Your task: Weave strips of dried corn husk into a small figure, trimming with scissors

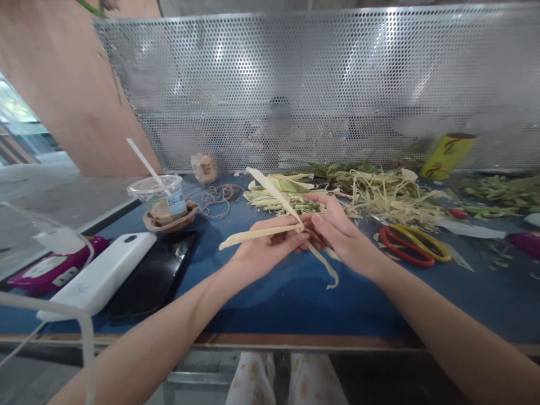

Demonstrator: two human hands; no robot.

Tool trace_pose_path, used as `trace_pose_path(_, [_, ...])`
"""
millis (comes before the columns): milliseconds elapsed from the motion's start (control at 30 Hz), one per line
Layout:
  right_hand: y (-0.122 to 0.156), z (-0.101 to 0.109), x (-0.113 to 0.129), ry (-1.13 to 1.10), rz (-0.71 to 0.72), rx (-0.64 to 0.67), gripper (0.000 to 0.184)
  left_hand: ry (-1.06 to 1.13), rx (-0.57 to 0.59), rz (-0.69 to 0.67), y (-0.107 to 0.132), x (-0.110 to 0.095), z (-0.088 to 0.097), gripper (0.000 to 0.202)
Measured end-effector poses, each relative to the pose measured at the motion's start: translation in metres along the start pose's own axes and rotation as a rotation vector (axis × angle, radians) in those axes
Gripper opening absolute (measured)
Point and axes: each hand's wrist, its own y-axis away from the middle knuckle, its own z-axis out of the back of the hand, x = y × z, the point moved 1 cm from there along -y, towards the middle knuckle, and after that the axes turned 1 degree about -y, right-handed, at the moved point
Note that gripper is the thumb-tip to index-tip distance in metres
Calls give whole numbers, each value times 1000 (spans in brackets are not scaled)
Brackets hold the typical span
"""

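Note:
Both my hands meet over the middle of the blue table around pale leaf strips [276,194] that cross at a small knot. One strip sticks up and away, another points left across my left hand, and a curled end hangs down toward me. My left hand [270,236] is closed, its thumb and fingers pinching the strips just left of the knot. My right hand [335,225] has its thumb and bent fingers against the strips from the right. Some fingertips are hidden behind the strips and the other hand.
Behind my hands lie leaf piles [388,194] and a tangle of twine [221,197]. To the left are a lidded cup [162,199], black phone [156,275], white power bank [101,275] and purple power strip [50,270]. Red and yellow loops [407,247] lie right. A perforated panel [312,67] stands behind.

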Motion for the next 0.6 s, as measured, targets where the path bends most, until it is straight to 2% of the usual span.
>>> trace_pose_path(100, [-1, 7, 1, 190, 13, -18, 34, -19, -77, 23, 0, -1, 4, 38])
trace_pose_path(200, [-2, 10, 2, 282, 33, -20, 30, -99, -107, 20, 1, -1, 7, 35])
trace_pose_path(433, [-1, 7, 5, 270, 69, -21, 33, -161, -108, -124, -1, -1, 12, 37])
trace_pose_path(600, [-1, 4, 8, 240, 43, -12, 35, -149, -94, -122, -1, -1, 15, 29])
